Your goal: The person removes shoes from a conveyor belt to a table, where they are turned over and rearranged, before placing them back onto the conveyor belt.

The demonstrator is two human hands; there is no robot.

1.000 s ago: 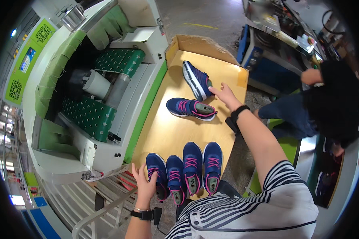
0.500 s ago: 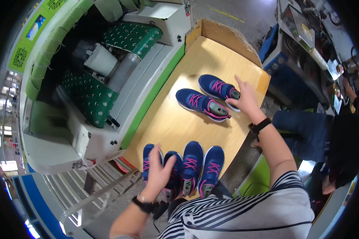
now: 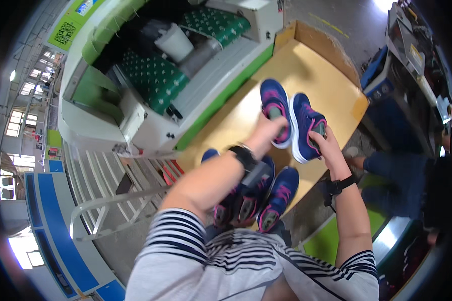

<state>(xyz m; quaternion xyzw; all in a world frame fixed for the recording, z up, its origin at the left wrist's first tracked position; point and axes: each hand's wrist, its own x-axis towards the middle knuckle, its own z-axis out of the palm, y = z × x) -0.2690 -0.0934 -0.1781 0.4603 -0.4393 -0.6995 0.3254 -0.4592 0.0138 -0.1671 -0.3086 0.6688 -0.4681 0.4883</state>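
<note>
My left hand (image 3: 269, 131) is closed on a navy sneaker (image 3: 272, 90) with pink laces, gripping it at the heel and opening. With my right hand (image 3: 328, 144) I hold the matching sneaker (image 3: 302, 111) by its heel, thumb at the opening. It is tilted so its white sole turns toward the first one; the two are side by side over the wooden board. Grey-green inserts show in the openings. Near my body several more navy sneakers (image 3: 285, 186) stand in a row, toes pointing away, partly covered by my left forearm.
The wooden board (image 3: 331, 75) has a raised cardboard edge (image 3: 331, 42) at its far end. A white and green machine with a perforated green belt (image 3: 153, 75) borders it on the left. Below stands a metal rack (image 3: 105, 185). A person in jeans (image 3: 397, 170) is at right.
My left hand has moved from the near row up to the far pair and taken hold of one sneaker. My right hand now grips the other. The view has shifted.
</note>
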